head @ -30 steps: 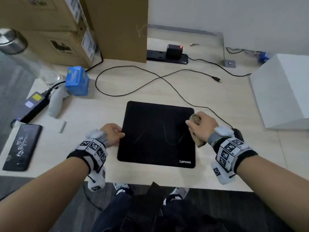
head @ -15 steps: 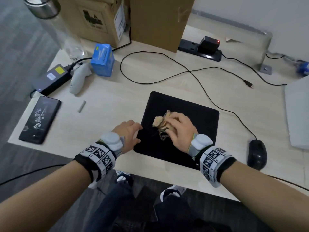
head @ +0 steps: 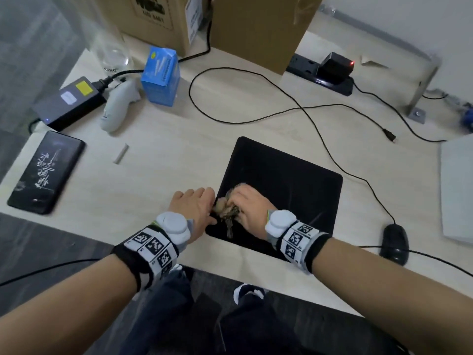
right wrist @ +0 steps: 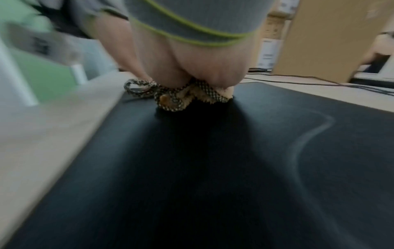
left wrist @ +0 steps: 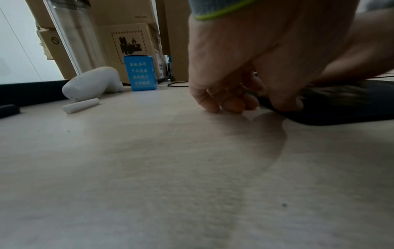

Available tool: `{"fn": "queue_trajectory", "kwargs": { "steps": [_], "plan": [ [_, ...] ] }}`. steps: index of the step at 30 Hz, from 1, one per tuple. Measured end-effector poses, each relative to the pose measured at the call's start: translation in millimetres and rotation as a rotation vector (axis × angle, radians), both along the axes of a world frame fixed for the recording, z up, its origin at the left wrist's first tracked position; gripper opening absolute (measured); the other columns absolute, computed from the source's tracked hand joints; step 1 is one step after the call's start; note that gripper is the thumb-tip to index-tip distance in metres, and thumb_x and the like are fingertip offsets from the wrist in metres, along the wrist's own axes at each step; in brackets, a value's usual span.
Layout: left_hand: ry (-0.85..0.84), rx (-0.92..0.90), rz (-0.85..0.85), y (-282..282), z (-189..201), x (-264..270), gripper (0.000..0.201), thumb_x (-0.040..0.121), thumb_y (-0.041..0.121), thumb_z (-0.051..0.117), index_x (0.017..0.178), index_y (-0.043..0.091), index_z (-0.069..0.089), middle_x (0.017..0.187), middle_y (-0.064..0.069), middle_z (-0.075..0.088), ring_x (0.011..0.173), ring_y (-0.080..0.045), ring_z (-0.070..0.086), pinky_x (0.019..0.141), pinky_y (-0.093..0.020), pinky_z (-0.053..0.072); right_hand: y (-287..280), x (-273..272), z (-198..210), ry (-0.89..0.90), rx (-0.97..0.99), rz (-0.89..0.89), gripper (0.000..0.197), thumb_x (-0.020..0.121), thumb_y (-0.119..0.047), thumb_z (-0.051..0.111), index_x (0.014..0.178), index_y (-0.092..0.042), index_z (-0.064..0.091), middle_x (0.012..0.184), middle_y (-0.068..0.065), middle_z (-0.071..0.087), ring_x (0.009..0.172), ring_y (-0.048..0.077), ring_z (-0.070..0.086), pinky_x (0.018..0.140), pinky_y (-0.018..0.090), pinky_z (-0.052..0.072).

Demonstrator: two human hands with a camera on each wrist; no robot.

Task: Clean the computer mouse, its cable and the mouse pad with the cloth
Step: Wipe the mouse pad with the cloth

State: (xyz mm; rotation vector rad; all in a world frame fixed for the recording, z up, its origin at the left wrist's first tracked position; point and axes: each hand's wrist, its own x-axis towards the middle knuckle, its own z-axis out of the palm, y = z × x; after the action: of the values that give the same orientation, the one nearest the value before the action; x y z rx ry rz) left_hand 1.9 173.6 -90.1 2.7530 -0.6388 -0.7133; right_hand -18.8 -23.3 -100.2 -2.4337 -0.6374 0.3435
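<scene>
The black mouse pad [head: 289, 190] lies on the pale desk. My right hand [head: 252, 204] grips a bunched tan and checked cloth [head: 225, 210] and presses it onto the pad's near-left part. The right wrist view shows the cloth [right wrist: 183, 96] under my palm on the pad [right wrist: 213, 168], with a faint pale streak to the right. My left hand [head: 194, 208] sits at the pad's left edge. Its thumb lies on the pad [left wrist: 341, 111] and its curled fingers [left wrist: 226, 103] rest on the desk. The black mouse [head: 395, 243] lies right of the pad. Its cable [head: 330, 152] loops across the desk behind.
A phone [head: 46, 172], power adapter [head: 69, 102], white controller [head: 117, 108], blue box [head: 161, 75] and small white stick [head: 120, 153] lie to the left. Cardboard boxes [head: 258, 26] and a power strip [head: 322, 73] stand behind. A white box [head: 458, 188] sits at the right.
My right hand has swept the cloth from the pad's right edge across to its near-left part. The left hand has stayed at the left edge. The head view has turned.
</scene>
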Motion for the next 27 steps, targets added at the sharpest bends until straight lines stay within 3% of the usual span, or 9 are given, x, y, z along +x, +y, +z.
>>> {"fn": "queue_trajectory", "kwargs": {
  "steps": [4,7,9,13,17,19,22,25,27],
  "plan": [
    [0.024,-0.057,0.02,2,-3,-4,0.033,0.086,0.041,0.063,0.089,0.021,0.037,0.088,0.005,0.045,0.078,-0.022,0.042,0.072,-0.033,0.026,-7,78,-7,0.017,-0.111,-0.364,0.03,0.075,-0.002,0.066,0.104,-0.005,0.06,0.112,0.014,0.054,0.099,0.032,0.055,0.081,0.035,0.044],
    [0.003,-0.103,0.044,6,-5,-10,0.031,0.084,0.037,0.067,0.086,0.016,0.044,0.086,0.0,0.051,0.075,-0.025,0.046,0.07,-0.035,0.029,-5,114,-7,0.083,-0.184,-0.553,0.029,0.081,-0.008,0.062,0.109,-0.011,0.055,0.117,0.009,0.05,0.097,0.028,0.056,0.074,0.029,0.04],
    [0.007,-0.109,0.056,9,-7,-11,0.034,0.085,0.04,0.066,0.085,0.018,0.04,0.084,0.003,0.046,0.073,-0.022,0.041,0.07,-0.035,0.03,-1,111,-3,0.066,-0.174,-0.584,0.027,0.08,-0.012,0.059,0.107,-0.012,0.056,0.115,0.008,0.05,0.094,0.026,0.055,0.074,0.029,0.04],
    [0.063,-0.208,0.131,22,-9,-6,0.035,0.084,0.037,0.067,0.085,0.023,0.035,0.078,0.006,0.045,0.068,-0.023,0.044,0.066,-0.033,0.028,15,36,2,0.031,-0.042,-0.403,0.02,0.072,-0.01,0.061,0.092,-0.009,0.06,0.097,0.007,0.053,0.085,0.025,0.052,0.071,0.03,0.039],
    [0.021,-0.357,0.147,33,-8,0,0.024,0.083,0.029,0.064,0.087,0.023,0.041,0.079,0.003,0.054,0.065,-0.025,0.055,0.059,-0.033,0.042,20,-50,8,0.087,0.03,-0.132,0.022,0.063,-0.008,0.064,0.083,-0.008,0.057,0.088,0.006,0.053,0.084,0.021,0.047,0.073,0.031,0.041],
    [-0.038,-0.358,0.051,29,-5,3,0.02,0.08,0.03,0.06,0.092,0.018,0.049,0.086,-0.001,0.057,0.071,-0.026,0.057,0.061,-0.035,0.045,14,-58,10,0.139,0.002,-0.013,0.026,0.063,-0.007,0.067,0.087,-0.008,0.058,0.092,0.007,0.054,0.089,0.02,0.047,0.079,0.029,0.042],
    [-0.068,-0.391,-0.039,16,-3,2,0.022,0.078,0.023,0.058,0.098,0.015,0.056,0.094,-0.007,0.06,0.076,-0.031,0.057,0.064,-0.039,0.049,2,-29,6,0.091,-0.041,0.075,0.024,0.065,-0.011,0.063,0.088,-0.004,0.061,0.092,0.013,0.057,0.085,0.029,0.052,0.075,0.032,0.043],
    [-0.047,-0.366,-0.074,5,-3,-5,0.024,0.08,0.021,0.06,0.103,0.013,0.06,0.1,-0.009,0.062,0.079,-0.031,0.058,0.067,-0.04,0.05,-20,22,-3,0.022,-0.068,-0.3,0.026,0.07,-0.014,0.059,0.094,-0.005,0.062,0.098,0.015,0.056,0.088,0.032,0.055,0.077,0.038,0.044],
    [-0.028,-0.311,-0.11,1,-4,-10,0.025,0.082,0.02,0.066,0.105,0.012,0.063,0.104,-0.009,0.061,0.083,-0.031,0.058,0.071,-0.041,0.05,-38,51,-6,0.042,-0.101,-0.549,0.029,0.073,-0.012,0.062,0.102,-0.008,0.06,0.108,0.013,0.053,0.094,0.03,0.053,0.08,0.036,0.045]
  ]
}}
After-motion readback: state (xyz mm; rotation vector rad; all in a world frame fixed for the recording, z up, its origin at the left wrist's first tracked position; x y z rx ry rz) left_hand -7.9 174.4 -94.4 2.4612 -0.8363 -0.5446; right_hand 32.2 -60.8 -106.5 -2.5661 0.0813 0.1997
